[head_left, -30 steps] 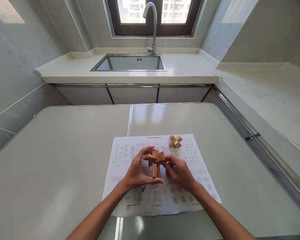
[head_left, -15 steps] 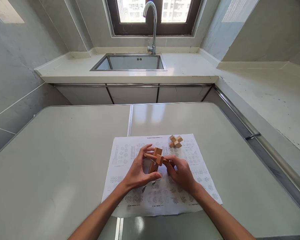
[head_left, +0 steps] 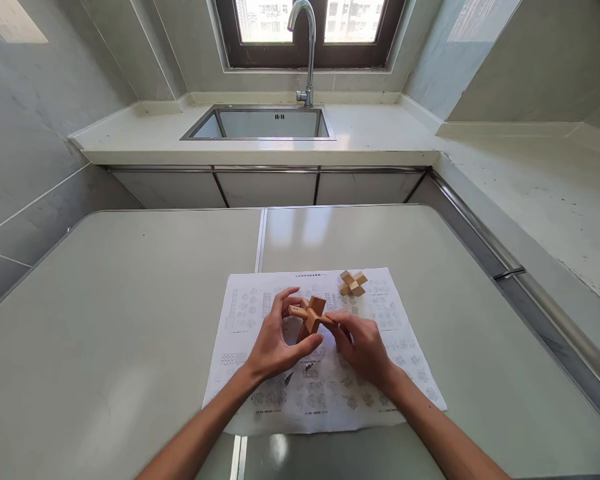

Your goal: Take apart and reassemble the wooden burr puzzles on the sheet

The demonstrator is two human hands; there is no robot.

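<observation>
A reddish-brown wooden burr puzzle (head_left: 312, 316), made of crossed bars, is held between both hands above a printed sheet (head_left: 260, 420). My left hand (head_left: 279, 337) curves around its left side, with the thumb at the lower front and the fingers behind. My right hand (head_left: 363, 343) pinches the end of the bar that sticks out to the right. A second, lighter wooden burr puzzle (head_left: 353, 284) rests on the sheet's upper right. Rows of small diagrams are printed on the paper, partly hidden under my hands.
The sheet lies on a pale folding table (head_left: 130, 300) with a metal seam (head_left: 261, 240). Beyond the table's far edge runs a white counter (head_left: 375, 130) with a sink (head_left: 265, 123) and a tall faucet (head_left: 310, 60). Another counter (head_left: 540, 187) borders the right side.
The brown puzzle has turned in my hands, so its crossed bars show a different face. My hands have stayed nearly in place, and the lighter puzzle lies where it was.
</observation>
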